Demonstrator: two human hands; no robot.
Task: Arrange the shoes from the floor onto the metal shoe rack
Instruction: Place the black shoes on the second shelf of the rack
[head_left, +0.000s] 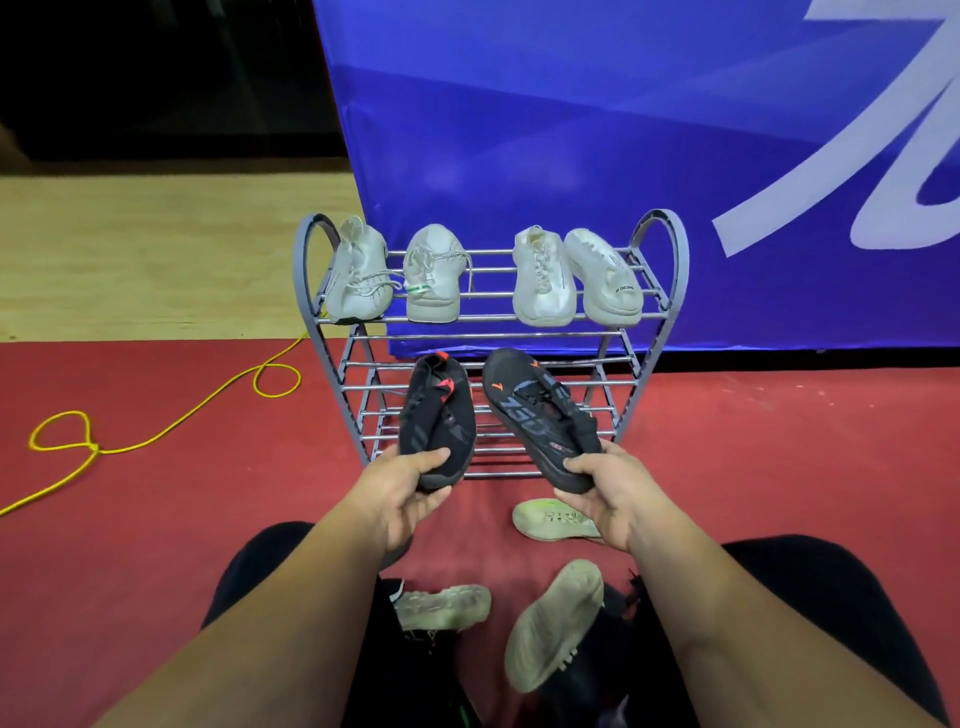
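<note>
About halfway, judging by the layout. Metal shoe rack (670, 244) standing against the bottom edge of a blue banner (571, 156), top tier lined from left end to right end with four white shoes (434, 275), toes toward the front rail. Lower tiers yet to be filled. Black pair raised in front of the middle tiers, not set down. Left black shoe (436, 415) clamped at the heel by the left hand (400, 493), thumb across the top. Right black shoe (540, 410) gripped the same way by the right hand (613, 499), toe angled leftward. Waiting on the red floor mat (156, 519): a pale green shoe (550, 519) just under the right wrist, a translucent-soled shoe (444, 605) and a cream-soled shoe (550, 623), both sole-up between the knees.

Banner glossy and smooth, with large pale lettering. Mat matte red, faintly grained, bordered at its far edge by light wood flooring (130, 249). Rack of thin shiny rails between two grey arched ends. White shoes soft, laced, rounded at the toe. Black pair knit-looking, with grey lettering and orange accents. Upturned soles ridged and scuffed. Yellow cord (156, 439) thin, looped across the mat's left side.
</note>
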